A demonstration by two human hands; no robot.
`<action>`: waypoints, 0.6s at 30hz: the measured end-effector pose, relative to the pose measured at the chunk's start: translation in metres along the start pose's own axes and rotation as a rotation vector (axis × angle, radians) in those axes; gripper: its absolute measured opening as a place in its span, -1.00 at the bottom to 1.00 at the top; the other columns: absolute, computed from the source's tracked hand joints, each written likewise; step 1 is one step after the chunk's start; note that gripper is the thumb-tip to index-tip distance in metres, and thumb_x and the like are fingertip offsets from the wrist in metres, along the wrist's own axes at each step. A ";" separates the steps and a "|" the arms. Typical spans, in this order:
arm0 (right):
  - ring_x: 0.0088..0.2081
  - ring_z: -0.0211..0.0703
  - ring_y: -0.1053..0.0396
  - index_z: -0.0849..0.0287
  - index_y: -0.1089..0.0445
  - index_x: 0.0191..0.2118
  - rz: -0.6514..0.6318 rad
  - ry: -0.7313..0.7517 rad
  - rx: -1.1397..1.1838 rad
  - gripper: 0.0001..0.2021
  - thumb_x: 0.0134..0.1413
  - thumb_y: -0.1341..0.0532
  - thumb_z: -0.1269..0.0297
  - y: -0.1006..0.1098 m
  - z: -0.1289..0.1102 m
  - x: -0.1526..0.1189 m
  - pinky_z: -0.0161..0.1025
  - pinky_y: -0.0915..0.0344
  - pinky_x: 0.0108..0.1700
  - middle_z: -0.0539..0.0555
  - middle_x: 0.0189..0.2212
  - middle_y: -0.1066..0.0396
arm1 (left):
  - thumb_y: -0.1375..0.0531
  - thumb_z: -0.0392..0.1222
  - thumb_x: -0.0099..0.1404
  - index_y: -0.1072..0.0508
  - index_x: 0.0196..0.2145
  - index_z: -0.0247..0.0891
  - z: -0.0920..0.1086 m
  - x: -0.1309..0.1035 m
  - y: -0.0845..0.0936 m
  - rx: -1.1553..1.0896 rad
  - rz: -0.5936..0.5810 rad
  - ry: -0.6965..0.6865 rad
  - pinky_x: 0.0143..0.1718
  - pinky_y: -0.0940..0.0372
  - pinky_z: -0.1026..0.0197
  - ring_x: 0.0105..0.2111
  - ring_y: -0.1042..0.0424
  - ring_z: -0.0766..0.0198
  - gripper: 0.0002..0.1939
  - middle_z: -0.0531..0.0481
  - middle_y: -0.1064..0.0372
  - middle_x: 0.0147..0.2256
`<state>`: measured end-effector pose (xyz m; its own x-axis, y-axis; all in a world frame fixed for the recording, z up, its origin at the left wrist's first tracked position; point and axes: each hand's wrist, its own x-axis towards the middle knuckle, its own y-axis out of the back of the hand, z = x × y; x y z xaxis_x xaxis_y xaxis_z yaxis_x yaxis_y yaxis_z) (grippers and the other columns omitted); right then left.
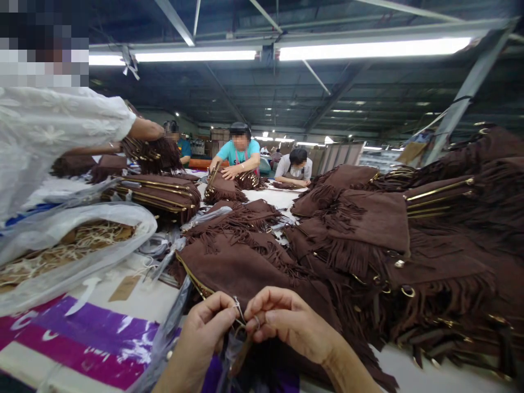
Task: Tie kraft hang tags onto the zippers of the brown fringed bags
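A brown fringed bag (245, 267) with a gold zip lies in front of me, its near edge by my fingers. My left hand (207, 327) is closed, thumb and forefinger pinching a thin white string (238, 310) near the bag's edge. Close on its right, my right hand (286, 322) is also closed, its fingertips on the other side of the same string. A ring shows on one of its fingers. Below the hands hangs a brown paper tag (240, 357), partly in shadow. How the string meets the bag is hidden by my fingers.
Piles of brown fringed bags (368, 218) rise on the right, and a stack (159, 194) stands at left. A clear plastic bag (143, 218) holds stringed tags. One loose tag (125, 287) lies on the table. Co-workers stand beyond, and a white sleeve (61, 123) reaches across at left.
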<state>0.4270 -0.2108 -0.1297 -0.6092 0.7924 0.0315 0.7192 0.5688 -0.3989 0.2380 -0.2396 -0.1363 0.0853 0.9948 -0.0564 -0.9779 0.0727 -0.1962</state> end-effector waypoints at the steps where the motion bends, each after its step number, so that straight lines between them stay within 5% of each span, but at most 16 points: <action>1: -0.19 -0.16 -0.50 0.25 -0.51 -0.26 -0.028 -0.020 0.014 -0.73 -0.16 -0.47 0.35 0.001 -0.001 -0.002 -0.30 -0.41 -0.16 0.10 -0.27 -0.54 | -0.30 -0.02 0.08 -0.35 -0.52 -0.26 0.002 0.000 0.003 -0.057 -0.026 0.058 -0.60 0.16 0.38 -0.64 0.12 0.46 -0.72 0.21 -0.03 -0.65; 6: -0.44 -0.33 -0.47 0.24 -0.49 -0.32 -0.001 -0.011 -0.141 -0.74 -0.21 -0.49 0.41 0.005 0.003 0.001 -0.44 -0.41 -0.35 0.01 -0.44 -0.54 | -0.31 -0.16 0.02 -0.37 -0.52 -0.30 0.009 -0.001 0.013 -0.285 -0.156 0.166 -0.61 0.13 0.38 -0.62 0.05 0.46 -0.80 0.15 -0.14 -0.61; 12: -0.63 -0.42 -0.31 0.18 -0.31 -0.44 0.360 0.144 0.182 -0.56 -0.38 -0.58 0.25 -0.005 0.017 0.016 -0.55 -0.29 -0.68 -0.14 -0.52 -0.40 | -0.34 -0.23 0.01 -0.40 -0.49 -0.31 0.008 -0.005 0.018 -0.514 -0.152 0.233 -0.47 -0.11 0.36 -0.45 -0.27 0.37 -0.82 -0.08 -0.47 -0.23; 18: -0.50 -0.37 -0.37 0.14 -0.20 -0.49 0.600 0.243 0.338 -0.45 -0.44 -0.60 0.14 -0.020 0.038 0.026 -0.52 -0.40 -0.52 -0.11 -0.51 -0.38 | -0.43 -0.22 -0.05 -0.49 -0.51 -0.37 -0.005 -0.005 0.009 -0.558 -0.164 0.180 -0.47 -0.09 0.37 -0.42 -0.26 0.37 -0.79 -0.07 -0.42 -0.26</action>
<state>0.3837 -0.2096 -0.1559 -0.0232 0.9953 -0.0945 0.7397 -0.0465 -0.6713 0.2297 -0.2447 -0.1429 0.3047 0.9426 -0.1367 -0.7054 0.1269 -0.6974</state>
